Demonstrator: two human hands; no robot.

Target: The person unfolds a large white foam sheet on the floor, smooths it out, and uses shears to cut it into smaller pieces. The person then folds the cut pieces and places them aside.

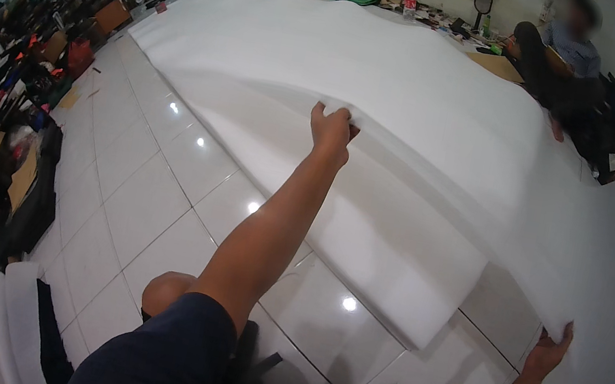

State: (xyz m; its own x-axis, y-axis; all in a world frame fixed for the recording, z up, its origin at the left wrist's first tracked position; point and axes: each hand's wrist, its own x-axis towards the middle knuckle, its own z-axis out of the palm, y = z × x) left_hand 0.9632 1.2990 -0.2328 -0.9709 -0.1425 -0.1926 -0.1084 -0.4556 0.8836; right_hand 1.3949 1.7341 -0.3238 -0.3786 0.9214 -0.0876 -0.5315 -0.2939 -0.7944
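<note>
A wide white sheet, soft and foam-like, stretches across the tiled floor from the far left to the right side. With my left arm reaching forward, my left hand is closed on the near edge of the sheet, lifting it into a raised fold. Under that edge lies another white layer, flat on the floor with a straight near border. My right hand, low on the right, pinches the same sheet's edge, its thumb and fingers partly hidden by the material.
Glossy white tiles lie before my bent knees. A heap of bags and boxes fills the left. A seated person is at the far right, beside the sheet. A plastic bottle stands beyond it. A white roll lies lower left.
</note>
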